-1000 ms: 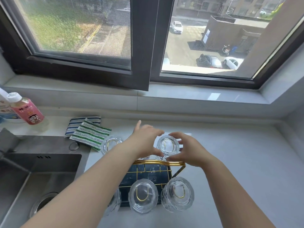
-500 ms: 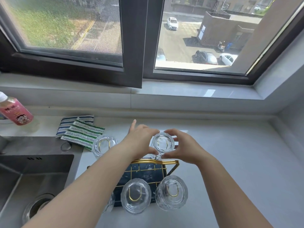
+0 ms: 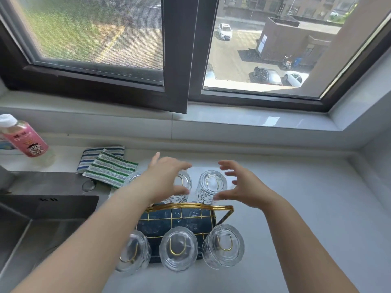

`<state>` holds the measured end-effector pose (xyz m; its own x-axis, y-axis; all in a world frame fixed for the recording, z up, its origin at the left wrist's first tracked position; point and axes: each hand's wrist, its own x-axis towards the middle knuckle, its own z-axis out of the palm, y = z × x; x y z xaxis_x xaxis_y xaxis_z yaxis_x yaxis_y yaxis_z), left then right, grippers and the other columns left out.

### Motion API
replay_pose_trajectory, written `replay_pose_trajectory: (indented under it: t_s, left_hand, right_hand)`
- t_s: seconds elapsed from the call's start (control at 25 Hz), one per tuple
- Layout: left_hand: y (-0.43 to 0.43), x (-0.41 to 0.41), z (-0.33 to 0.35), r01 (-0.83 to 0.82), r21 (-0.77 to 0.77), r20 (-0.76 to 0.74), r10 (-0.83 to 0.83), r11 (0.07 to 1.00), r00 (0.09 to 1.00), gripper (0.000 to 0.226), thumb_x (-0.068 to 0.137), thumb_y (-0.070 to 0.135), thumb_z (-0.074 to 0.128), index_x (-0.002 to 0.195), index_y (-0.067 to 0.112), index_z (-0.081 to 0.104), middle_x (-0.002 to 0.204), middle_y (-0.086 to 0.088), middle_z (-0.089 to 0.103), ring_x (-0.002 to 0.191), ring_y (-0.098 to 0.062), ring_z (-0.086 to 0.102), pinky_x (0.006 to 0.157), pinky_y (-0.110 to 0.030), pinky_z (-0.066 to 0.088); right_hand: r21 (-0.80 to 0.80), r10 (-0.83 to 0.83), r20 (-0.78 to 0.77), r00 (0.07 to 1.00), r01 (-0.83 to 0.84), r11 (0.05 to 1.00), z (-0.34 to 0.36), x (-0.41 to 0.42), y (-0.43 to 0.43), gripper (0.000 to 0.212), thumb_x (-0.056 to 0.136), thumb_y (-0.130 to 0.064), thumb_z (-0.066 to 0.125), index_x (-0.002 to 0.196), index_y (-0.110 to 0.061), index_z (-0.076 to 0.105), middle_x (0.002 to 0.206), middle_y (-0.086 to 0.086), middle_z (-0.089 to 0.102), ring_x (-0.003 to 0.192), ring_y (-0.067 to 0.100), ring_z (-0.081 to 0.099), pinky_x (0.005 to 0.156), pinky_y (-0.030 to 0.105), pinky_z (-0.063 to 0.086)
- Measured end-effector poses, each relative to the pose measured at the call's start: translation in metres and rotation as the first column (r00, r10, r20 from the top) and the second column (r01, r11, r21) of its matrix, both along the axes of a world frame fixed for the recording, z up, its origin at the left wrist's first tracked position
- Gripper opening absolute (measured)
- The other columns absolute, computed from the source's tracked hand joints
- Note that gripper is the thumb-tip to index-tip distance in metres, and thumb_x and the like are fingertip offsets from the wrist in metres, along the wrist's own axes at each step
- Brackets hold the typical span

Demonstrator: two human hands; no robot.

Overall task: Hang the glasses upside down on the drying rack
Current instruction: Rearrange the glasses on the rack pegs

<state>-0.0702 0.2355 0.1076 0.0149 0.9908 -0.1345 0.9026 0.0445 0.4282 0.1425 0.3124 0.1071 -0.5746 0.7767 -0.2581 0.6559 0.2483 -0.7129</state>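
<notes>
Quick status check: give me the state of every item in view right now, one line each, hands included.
Left hand: open, empty.
Right hand: open, empty.
Back right glass: upside down on rack, released.
Back middle glass: upside down, partly hidden.
Three front glasses: upside down on hooks.
Drying rack: upright on counter.
Window: partly open.
Pink bottle: capped.

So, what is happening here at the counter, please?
A person is hanging glasses upside down on a gold wire drying rack beside the sink. Three glasses sit on the near row. On the far row, the right glass stands on its hook between both open hands: the left hand and the right hand, neither gripping it.
</notes>
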Motion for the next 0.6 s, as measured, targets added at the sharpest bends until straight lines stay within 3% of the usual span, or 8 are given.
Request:
replay_pose_trajectory:
  t_s: [0.12,0.24,0.32,0.48,0.6]
  left_hand:
    - [-0.034,-0.050,0.006,-0.119,0.056,0.153,0.109,0.991,0.982,0.079,0.070,0.037,0.076,0.137,0.031,0.034,0.144,0.006,0.041,0.132,-0.011,0.032,0.111,-0.029,0.018]
    - [-0.067,-0.087,-0.002,-0.234,-0.065,0.249,0.243,0.970,0.938,0.099,0.062,0.037,0.082,0.141,0.033,0.022,0.151,0.009,0.028,0.136,-0.010,0.026,0.111,-0.031,0.022]
    - [-0.079,-0.094,-0.016,-0.245,-0.139,0.276,0.275,0.959,0.921,0.105,0.062,0.034,0.083,0.143,0.033,0.016,0.153,0.008,0.023,0.137,-0.010,0.024,0.113,-0.031,0.022]
    - [-0.081,-0.088,-0.042,-0.308,-0.114,0.369,0.328,0.945,0.870,0.101,0.066,0.027,0.081,0.143,0.032,0.016,0.148,0.006,0.033,0.132,-0.010,0.034,0.108,-0.029,0.029]
    - [-0.076,-0.080,-0.051,-0.340,-0.093,0.458,0.344,0.936,0.820,0.084,0.063,0.031,0.084,0.131,0.036,0.036,0.134,0.011,0.049,0.123,-0.009,0.045,0.101,-0.029,0.037]
  right_hand:
    - [0.082,0.051,-0.031,0.998,-0.049,0.995,0.016,-0.018,-0.007,0.083,0.060,-0.034,0.084,0.130,-0.031,0.040,0.135,-0.007,0.047,0.120,0.007,0.043,0.100,0.028,0.038]
    - [0.148,0.189,-0.031,0.981,-0.183,0.972,0.022,-0.062,-0.024,0.074,0.066,-0.037,0.079,0.129,-0.031,0.042,0.137,-0.010,0.045,0.122,0.006,0.040,0.097,0.021,0.030]
    - [0.181,0.288,0.014,0.958,-0.285,0.941,0.019,-0.095,-0.034,0.071,0.069,-0.036,0.078,0.130,-0.027,0.042,0.139,-0.006,0.045,0.126,0.012,0.039,0.101,0.025,0.030]
    - [0.212,0.414,0.258,0.873,-0.470,0.857,0.009,-0.146,-0.043,0.085,0.065,-0.037,0.080,0.135,-0.019,0.037,0.141,0.004,0.047,0.129,0.026,0.038,0.108,0.039,0.029]
    - [0.189,0.427,0.357,0.831,-0.512,0.838,0.002,-0.162,-0.045,0.090,0.061,-0.040,0.082,0.135,-0.018,0.036,0.136,0.007,0.052,0.123,0.030,0.044,0.102,0.039,0.030]
